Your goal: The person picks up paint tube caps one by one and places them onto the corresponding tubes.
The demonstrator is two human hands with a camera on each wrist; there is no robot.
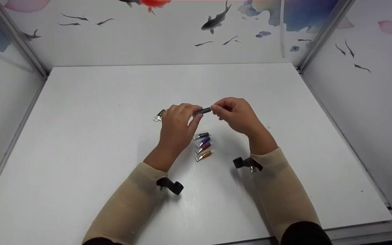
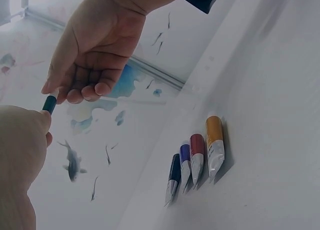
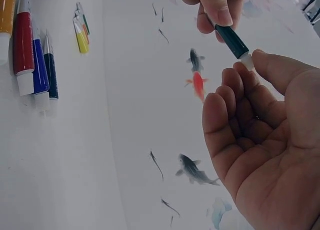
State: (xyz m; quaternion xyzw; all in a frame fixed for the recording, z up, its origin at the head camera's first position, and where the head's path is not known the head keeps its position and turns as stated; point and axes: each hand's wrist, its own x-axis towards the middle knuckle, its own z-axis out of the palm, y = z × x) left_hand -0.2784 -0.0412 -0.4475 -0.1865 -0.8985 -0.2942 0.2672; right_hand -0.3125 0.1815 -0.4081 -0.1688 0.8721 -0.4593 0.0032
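Note:
My left hand (image 1: 177,124) pinches a small dark green paint tube (image 3: 231,40) between thumb and fingers, above the table. At the tube's end is a white cap (image 3: 247,62), which my right hand (image 1: 237,114) pinches between thumb and forefinger. The other fingers of the right hand are loosely curled. Below the hands, a dark blue tube (image 1: 201,135), a violet-blue tube (image 1: 203,141), a red tube (image 1: 203,147) and an orange-yellow tube (image 1: 204,155) lie side by side. Their silver crimped ends point left in the head view.
Past the left hand lie more tubes, partly hidden in the head view; the right wrist view shows a yellow tube (image 3: 80,39) among them, with orange and green beside it. The white table (image 1: 90,143) is enclosed by fish-patterned panels (image 1: 141,37) at the back and sides.

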